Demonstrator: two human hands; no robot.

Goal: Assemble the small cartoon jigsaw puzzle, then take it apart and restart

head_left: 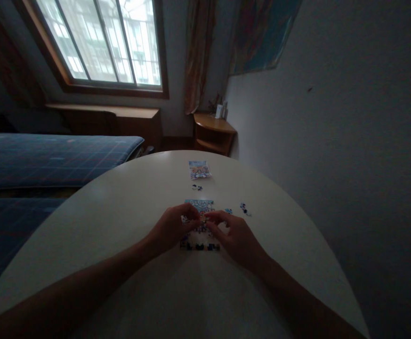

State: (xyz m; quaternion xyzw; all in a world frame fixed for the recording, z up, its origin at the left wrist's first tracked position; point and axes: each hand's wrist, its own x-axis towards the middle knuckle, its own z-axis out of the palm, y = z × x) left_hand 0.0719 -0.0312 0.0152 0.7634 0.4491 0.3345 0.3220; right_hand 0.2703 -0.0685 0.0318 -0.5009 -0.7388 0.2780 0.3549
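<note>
A partly assembled jigsaw puzzle lies flat on the round table, with a blue upper edge and a dark strip of pieces along its bottom edge. My left hand reaches over its left side, thumb and fingers pinched together near the middle. From the right, my right hand comes in with curled fingers, its tips almost meeting the left ones. A small orange-toned puzzle piece shows between the fingertips; its outline is too small to make out. Both hands cover part of the puzzle.
Loose puzzle pieces lie right of the puzzle, a blue one close to my right hand. Other pieces sit beyond it, below a printed picture sheet. A bed stands left of the white table; the wall is right.
</note>
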